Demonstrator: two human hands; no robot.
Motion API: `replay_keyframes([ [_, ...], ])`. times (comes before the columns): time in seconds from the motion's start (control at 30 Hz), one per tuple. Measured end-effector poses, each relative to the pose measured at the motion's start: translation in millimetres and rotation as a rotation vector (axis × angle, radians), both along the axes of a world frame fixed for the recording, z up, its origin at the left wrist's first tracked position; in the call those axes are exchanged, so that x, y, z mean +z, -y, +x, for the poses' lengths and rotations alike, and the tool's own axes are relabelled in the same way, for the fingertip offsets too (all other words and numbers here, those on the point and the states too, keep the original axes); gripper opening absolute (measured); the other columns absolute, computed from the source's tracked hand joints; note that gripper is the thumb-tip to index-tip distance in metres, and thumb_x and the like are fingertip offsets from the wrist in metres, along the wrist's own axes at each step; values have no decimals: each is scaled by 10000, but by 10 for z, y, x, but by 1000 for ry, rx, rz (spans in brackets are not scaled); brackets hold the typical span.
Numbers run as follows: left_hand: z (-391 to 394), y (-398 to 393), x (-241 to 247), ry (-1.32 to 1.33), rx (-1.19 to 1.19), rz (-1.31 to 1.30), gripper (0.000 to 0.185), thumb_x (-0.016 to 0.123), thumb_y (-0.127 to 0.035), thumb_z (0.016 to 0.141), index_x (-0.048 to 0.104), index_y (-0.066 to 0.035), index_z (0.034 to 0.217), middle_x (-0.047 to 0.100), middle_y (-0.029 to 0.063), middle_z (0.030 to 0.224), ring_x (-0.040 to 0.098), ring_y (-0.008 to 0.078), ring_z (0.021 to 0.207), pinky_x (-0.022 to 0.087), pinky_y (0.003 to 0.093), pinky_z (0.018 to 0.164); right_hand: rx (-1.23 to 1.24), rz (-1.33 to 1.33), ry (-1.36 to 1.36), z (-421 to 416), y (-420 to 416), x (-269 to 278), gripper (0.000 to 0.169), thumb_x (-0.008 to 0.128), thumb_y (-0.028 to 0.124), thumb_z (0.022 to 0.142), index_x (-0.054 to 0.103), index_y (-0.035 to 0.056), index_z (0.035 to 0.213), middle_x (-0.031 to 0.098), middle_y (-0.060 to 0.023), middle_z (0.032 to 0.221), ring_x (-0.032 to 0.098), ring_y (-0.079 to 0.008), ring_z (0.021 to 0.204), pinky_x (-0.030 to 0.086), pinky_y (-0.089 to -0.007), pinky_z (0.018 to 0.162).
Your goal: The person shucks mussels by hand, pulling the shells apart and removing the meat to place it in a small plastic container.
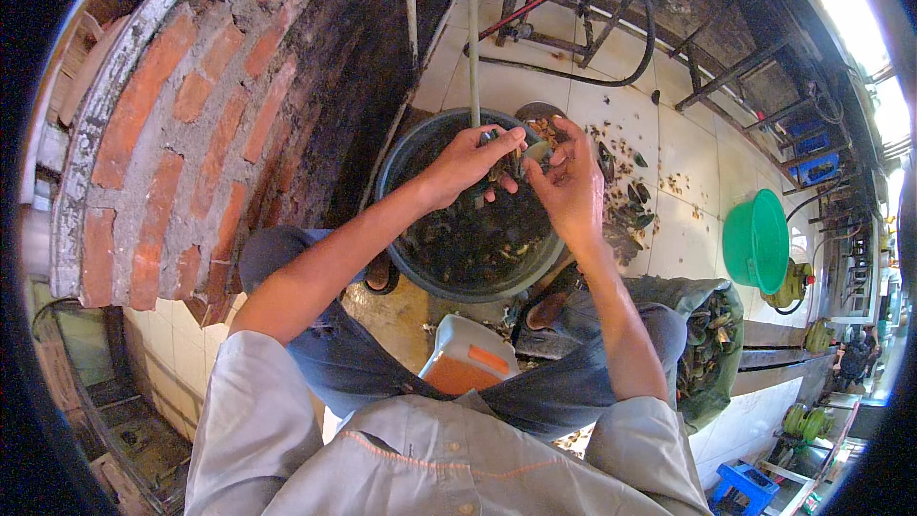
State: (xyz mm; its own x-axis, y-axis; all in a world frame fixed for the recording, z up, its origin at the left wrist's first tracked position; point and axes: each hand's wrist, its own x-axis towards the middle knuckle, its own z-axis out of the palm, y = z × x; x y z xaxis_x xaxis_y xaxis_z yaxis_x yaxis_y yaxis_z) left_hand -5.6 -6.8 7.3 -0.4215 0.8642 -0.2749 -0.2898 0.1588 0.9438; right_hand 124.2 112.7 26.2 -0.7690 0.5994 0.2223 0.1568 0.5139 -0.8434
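Note:
My left hand [466,161] is above a large round tub [392,258], its fingers curled around dark shells that look like mussels [488,136]. My right hand [573,190] is close beside it, with thumb and fingertips on a pale-lined shell [537,152]. Whether the two hands touch the same shell is hard to tell. Beneath them the tub holds dark water and many dark shells [494,251]. Just beyond my right hand, a bowl of orange mussel meat [548,130] is partly hidden by my fingers.
Shells [636,208] and orange scraps litter the tiled floor at right. A green sack of shells [716,344] stands by my right knee, a green basin [756,240] beyond. A brick wall [208,122] rises at left; a black hose [559,73] loops ahead. An orange-and-grey stool [473,355] is between my legs.

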Motion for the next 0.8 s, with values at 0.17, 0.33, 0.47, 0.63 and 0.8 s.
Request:
replay_keyframes([
  [0.17, 15, -7, 4, -42, -5, -11, 454, 510, -487, 946, 583, -75, 1121, 655, 29, 915, 640, 120, 670, 458, 239, 454, 113, 317, -53, 14, 12, -104, 178, 695, 133, 805, 686, 95, 979, 549, -96, 782, 587, -237, 599, 474, -356, 553],
  [0.33, 29, 4, 7, -52, 16, -17, 417, 529, -456, 948, 594, -76, 1106, 660, 34, 918, 640, 120, 662, 461, 233, 448, 26, 260, 26, 13, 38, -98, 169, 697, 145, 801, 702, 99, 964, 564, -105, 793, 600, -269, 621, 480, -383, 571],
  [0.47, 38, 1, -17, -82, -21, 12, 388, 545, -418, 951, 592, -71, 1118, 661, 32, 924, 643, 127, 659, 467, 234, 439, -1, 279, 9, 21, 18, -144, 141, 703, 146, 792, 692, 88, 920, 552, -105, 759, 581, -271, 602, 467, -381, 553],
  [0.63, 87, -2, -18, -86, -66, 9, 374, 557, -392, 951, 586, -70, 1140, 657, 31, 934, 646, 128, 658, 474, 233, 437, -43, 284, 30, 22, -16, -151, 118, 708, 163, 776, 641, 70, 804, 528, -107, 689, 553, -270, 585, 455, -379, 547],
  [0.8, 116, -4, 51, -36, -109, 39, 368, 586, -374, 938, 586, -76, 1154, 654, 22, 905, 635, 100, 690, 476, 225, 456, 14, 260, -17, 15, -27, -156, 155, 709, 174, 772, 615, 64, 829, 561, -109, 693, 571, -287, 604, 473, -380, 571],
])
